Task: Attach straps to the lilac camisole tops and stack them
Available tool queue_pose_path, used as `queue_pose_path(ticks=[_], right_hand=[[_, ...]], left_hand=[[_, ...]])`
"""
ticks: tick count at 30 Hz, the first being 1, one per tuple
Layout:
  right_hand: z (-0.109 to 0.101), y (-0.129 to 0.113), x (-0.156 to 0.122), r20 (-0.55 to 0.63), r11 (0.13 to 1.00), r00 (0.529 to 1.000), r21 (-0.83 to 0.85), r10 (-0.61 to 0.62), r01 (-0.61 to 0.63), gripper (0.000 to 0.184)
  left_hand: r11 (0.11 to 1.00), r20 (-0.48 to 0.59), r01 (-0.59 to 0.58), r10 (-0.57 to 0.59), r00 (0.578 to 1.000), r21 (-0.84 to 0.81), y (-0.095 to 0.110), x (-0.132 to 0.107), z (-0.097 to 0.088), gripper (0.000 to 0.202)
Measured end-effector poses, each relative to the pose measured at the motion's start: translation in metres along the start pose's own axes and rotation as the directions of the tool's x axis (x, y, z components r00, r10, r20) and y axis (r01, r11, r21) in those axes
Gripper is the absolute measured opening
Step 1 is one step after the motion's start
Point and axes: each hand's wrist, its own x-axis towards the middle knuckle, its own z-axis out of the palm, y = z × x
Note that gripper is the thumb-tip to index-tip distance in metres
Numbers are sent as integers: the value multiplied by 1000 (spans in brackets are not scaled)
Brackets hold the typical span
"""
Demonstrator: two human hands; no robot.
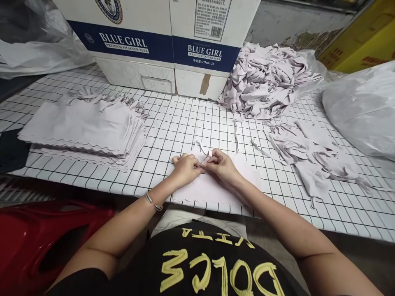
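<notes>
A pale pink fabric garment (212,191) with a wavy hem and thin straps lies flat at the table's front edge. Over its upper part, my left hand (186,167) and my right hand (222,165) meet with fingertips almost touching. Both hands are closed in a pinch on a thin strap (204,159) of the garment. One end of the strap curls up beyond the fingers, and another strap (236,137) stretches away over the table. Exactly how the strap runs between the fingertips is hidden.
A neat stack of matching garments (86,127) sits at left. Loose garments (311,152) lie at right, before a large crumpled heap (268,80). A beer carton (160,45) stands at the back, a plastic bag (364,107) far right. A red chair (46,238) is below left.
</notes>
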Motion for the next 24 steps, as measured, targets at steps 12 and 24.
queue_pose_path(ticks=[12,24], right_hand=[[2,6,-3,-17,1000,999,8,27,-27,48],[-5,20,-3,-21,987,996,-137,-86,82,33]], left_hand=[[998,-10,-32,32,999,-50,-11,2,3,23],[998,37,-4,6,999,-57,-5,-1,-5,20]])
